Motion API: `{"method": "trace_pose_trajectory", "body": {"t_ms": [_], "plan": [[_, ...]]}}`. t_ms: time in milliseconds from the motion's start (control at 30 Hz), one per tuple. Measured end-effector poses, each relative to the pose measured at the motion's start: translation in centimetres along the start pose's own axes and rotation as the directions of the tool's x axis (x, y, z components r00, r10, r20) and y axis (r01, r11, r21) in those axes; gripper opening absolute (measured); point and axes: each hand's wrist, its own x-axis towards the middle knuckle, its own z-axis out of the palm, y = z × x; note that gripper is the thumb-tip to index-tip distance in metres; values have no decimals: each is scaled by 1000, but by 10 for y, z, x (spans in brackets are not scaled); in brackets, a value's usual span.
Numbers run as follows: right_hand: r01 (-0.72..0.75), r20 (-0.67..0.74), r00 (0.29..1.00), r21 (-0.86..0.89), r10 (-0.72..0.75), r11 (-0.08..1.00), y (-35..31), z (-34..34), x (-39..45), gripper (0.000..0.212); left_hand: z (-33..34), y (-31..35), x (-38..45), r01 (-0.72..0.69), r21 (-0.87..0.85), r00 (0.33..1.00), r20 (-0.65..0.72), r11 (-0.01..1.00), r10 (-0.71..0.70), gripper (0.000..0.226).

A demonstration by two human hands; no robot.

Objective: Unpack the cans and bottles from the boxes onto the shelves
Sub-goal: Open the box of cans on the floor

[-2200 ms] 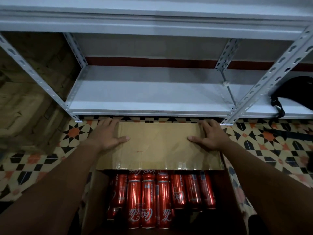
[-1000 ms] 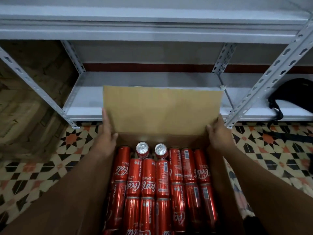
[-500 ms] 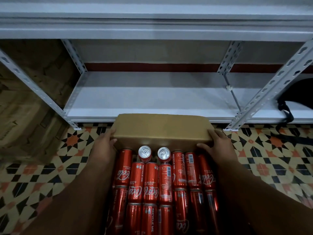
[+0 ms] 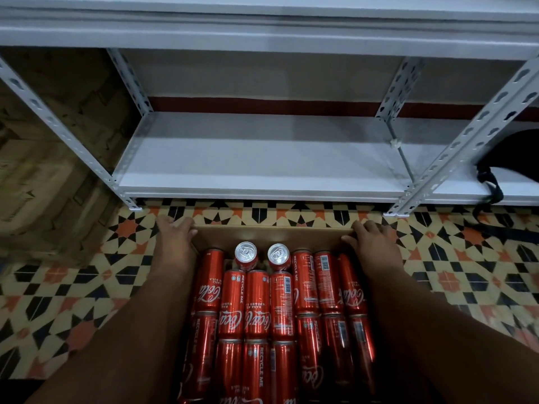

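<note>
Now gripping far corners of box (image 4: pixel 272 235): left hand (image 4: pixel 175 237) and right hand (image 4: pixel 372 243), fingers curled over edge; red cans (image 4: pixel 256 304) inside.

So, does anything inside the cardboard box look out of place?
Yes. Two red soda cans at the far end of the brown cardboard box show their silver tops to the camera, while the other red cans lie on their sides in rows.

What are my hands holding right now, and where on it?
Both hands are on the cardboard box of cans: the left hand at its far left corner, the right hand at its far right corner. No can is held.
</note>
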Motion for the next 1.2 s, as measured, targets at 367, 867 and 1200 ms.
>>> {"method": "trace_pose_trajectory", "body": {"t_ms": [367,867,1200], "plan": [[68,-75,995,-51,-71,996,5,4,65,41,14,-2,67,-168,146,985,64,975,160,36],[169,-181,967,-73,-179,983,-7,-9,149,42,26,2,148,-288,249,957,39,925,288,8],[180,-199,960,-95,-195,979,-7,-11,156,44,26,5,154,-265,221,964,50,939,260,16]]}}
